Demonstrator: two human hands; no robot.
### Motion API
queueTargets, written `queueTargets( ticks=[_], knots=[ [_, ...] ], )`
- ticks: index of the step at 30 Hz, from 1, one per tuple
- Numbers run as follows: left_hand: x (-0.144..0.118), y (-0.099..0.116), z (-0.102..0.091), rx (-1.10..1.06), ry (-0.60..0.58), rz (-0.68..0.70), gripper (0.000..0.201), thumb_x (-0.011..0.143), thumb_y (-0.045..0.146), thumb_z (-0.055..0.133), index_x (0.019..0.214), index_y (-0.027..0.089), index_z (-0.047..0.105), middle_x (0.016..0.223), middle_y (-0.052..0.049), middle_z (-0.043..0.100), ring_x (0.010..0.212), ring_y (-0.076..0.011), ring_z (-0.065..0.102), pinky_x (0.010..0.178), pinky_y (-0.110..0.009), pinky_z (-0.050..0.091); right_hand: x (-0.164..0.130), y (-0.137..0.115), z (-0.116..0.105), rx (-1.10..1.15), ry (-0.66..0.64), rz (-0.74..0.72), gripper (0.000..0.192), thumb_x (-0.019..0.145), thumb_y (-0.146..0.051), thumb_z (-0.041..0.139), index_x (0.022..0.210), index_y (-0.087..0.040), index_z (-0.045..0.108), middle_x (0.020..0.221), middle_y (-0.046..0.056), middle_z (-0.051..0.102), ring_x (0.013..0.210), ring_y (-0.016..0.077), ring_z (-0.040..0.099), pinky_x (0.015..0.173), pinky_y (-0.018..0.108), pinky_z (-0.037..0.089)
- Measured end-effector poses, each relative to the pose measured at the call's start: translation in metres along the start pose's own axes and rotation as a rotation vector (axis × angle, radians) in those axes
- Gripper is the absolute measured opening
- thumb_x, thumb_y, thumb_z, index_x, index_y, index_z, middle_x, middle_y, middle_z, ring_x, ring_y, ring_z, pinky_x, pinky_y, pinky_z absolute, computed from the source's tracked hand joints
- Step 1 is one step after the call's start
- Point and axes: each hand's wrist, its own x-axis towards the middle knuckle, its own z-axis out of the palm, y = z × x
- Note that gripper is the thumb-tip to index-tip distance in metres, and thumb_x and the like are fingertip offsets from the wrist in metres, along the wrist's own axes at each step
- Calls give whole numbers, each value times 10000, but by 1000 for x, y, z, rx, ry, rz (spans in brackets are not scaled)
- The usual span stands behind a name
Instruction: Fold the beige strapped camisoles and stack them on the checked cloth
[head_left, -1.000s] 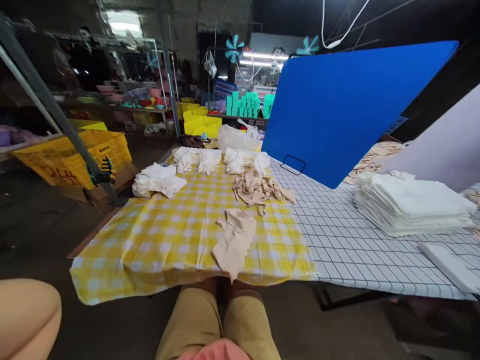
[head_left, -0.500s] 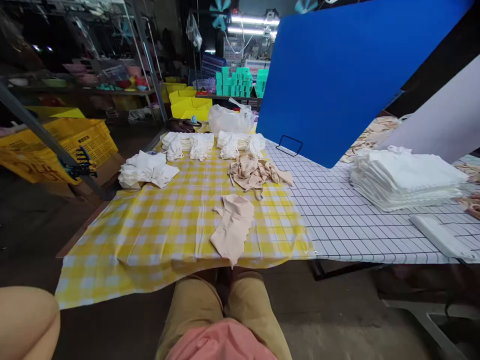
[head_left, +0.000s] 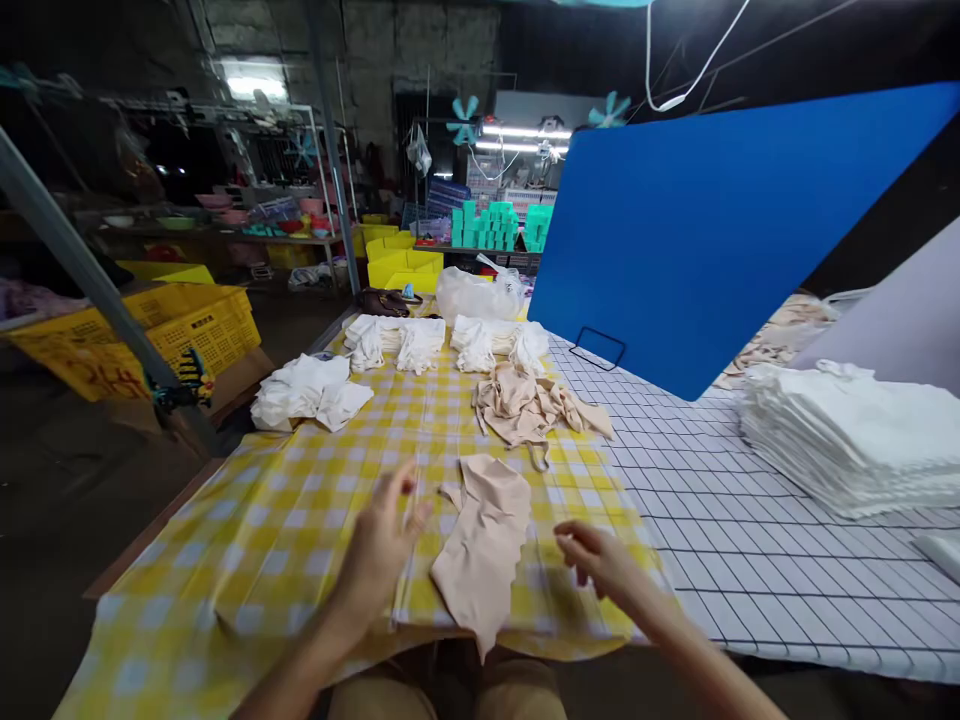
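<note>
Here we see two bare hands over a yellow checked cloth (head_left: 300, 500) at the near edge of the table. The left hand (head_left: 382, 545) is open, with its fingers spread, and sits just left of a flat beige cloth piece (head_left: 484, 545). The right hand (head_left: 596, 560) is on the other side of that piece, with its fingers loosely curled and holding nothing. We cannot tell if either hand touches the piece. The beige piece lies between the two hands, and its bottom tip hangs over the table edge. A little farther back is a messy pile of beige pieces (head_left: 529, 405). To the left is a heap of white cloth (head_left: 307, 390), and behind it are more white bundles (head_left: 442, 340) in a row, then a clear plastic bag (head_left: 476, 295). To the right, a white squared cloth (head_left: 750, 540) holds a tall stack of white sheets (head_left: 847, 435). A big blue board (head_left: 720, 215) leans up behind it. Far to the left is a yellow crate (head_left: 172, 325) with red writing too blurry to read.
</note>
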Motion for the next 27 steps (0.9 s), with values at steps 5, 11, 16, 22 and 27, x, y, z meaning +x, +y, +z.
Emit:
queueTargets(
  ticks=[5, 11, 16, 22, 27],
  knots=[
    [-17, -18, 68, 154, -326, 12, 458, 769, 216, 508, 1223, 159, 491, 1156, -116, 561, 1083, -254, 511, 913, -390, 427, 25, -6, 52, 274, -125, 145, 255, 827, -279, 439, 598, -170, 453, 422, -46, 491, 269, 45, 372, 289, 166, 204],
    [-8, -16, 86, 110, -390, 11, 490, 776, 222, 502, 1256, 138, 454, 1176, -136, 529, 1126, -261, 469, 955, -409, 387, 32, -14, 66, 361, -164, 136, 339, 742, -352, 528, 490, -200, 359, 332, -95, 302, 266, 41, 262, 307, 192, 162],
    [12, 5, 66, -140, -403, 112, 491, 798, 186, 476, 1285, 173, 414, 1230, -110, 489, 1161, -217, 439, 986, -373, 363, 11, -38, 36, 423, -197, -125, 339, 702, -491, 610, 646, -170, 517, 575, -24, 520, 524, 101, 475, 479, 216, 364],
    [68, 58, 37, -520, -727, 345, 450, 859, 353, 479, 1294, 250, 423, 1321, -56, 465, 1237, -212, 388, 1026, -344, 309, -5, -83, -9, 493, -451, -215, 330, 778, -489, 583, 815, -162, 610, 772, 21, 598, 759, 152, 547, 704, 272, 422],
    [106, 81, 30, -602, -1095, 200, 348, 792, 456, 558, 873, 128, 641, 756, -27, 629, 703, -141, 581, 574, -205, 426, -5, -106, -24, 669, -397, -187, 353, 754, -485, 614, 891, -160, 615, 719, 21, 590, 628, 114, 527, 564, 221, 407]
  ],
)
